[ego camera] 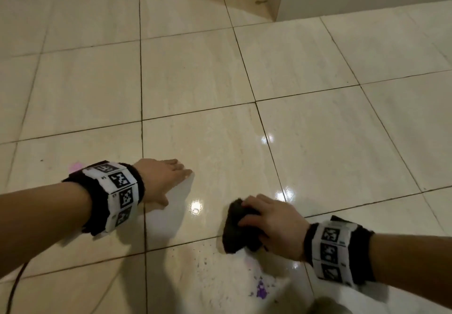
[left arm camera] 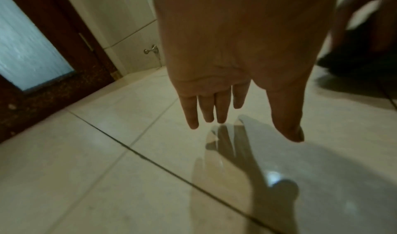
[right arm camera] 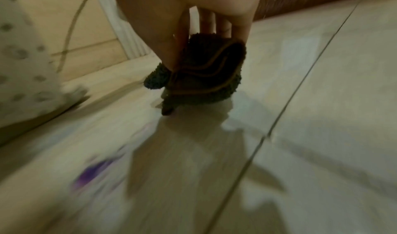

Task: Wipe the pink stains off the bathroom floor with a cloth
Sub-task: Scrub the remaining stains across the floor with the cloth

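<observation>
Purple-pink residue was seen nearest on the tiled floor, beside dark specks. Just beyond it, a dark folded cloth was gripped in the right hand, likely bunched for scrubbing pressure. Further off, the left hand was held flat, fingers straight, probably for balance, near 1 faint pink stain.
</observation>
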`<state>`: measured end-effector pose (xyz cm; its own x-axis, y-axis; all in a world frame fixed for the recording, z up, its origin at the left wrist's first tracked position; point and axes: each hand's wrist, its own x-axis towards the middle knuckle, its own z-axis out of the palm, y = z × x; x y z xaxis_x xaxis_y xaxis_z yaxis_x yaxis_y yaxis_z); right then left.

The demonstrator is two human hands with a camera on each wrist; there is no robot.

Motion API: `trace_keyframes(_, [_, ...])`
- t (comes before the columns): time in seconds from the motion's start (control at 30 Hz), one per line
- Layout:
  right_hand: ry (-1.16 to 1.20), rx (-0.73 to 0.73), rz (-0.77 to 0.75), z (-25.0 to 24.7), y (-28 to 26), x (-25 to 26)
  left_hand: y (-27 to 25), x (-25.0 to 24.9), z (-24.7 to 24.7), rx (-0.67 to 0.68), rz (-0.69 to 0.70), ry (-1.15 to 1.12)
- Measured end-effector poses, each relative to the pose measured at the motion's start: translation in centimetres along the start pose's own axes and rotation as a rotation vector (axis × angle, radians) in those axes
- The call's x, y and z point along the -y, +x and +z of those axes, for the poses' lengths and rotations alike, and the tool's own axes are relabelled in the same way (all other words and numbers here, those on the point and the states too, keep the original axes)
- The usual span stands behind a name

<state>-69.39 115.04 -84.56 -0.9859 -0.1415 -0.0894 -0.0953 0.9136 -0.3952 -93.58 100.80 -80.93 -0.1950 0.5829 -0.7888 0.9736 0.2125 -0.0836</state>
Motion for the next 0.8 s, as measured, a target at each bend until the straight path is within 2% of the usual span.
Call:
trace_keyframes(0.1, [0.006,-0.065,0.049,-2.4,6.2,-1.5,-2.4,2.2,-1.7,0.092,-0.093,0.082])
trace_keyframes(0.2, [0.064,-0.049,0.088,-3.7,11.3,-1.6,-4.6,3.5,-2.7,0.177,-0.180,0.137])
trace_keyframes(0.37, [0.201,0.039,0.011,-2.7,14.9,-0.8,-6.1,3.4,-2.2,0.211,-0.274,0.082])
trace_keyframes(0.43, [0.151,0.046,-0.021,-1.9,14.7,-1.4,-5.4,2.6,-1.8,0.140,-0.277,0.038])
trace_keyframes(0.53, [0.088,0.033,0.054,-1.2,13.7,-4.1,-3.3,0.7,-1.6,-0.058,-0.202,-0.006])
trace_keyframes(0.63, [-0.038,0.133,0.110,-0.7,12.5,-6.9,-0.7,-1.6,-1.5,-0.200,-0.129,-0.073])
trace_keyframes(0.8, [-0.129,0.177,0.184,-1.2,12.5,-8.4,2.2,-3.3,-1.3,-0.239,-0.207,-0.189])
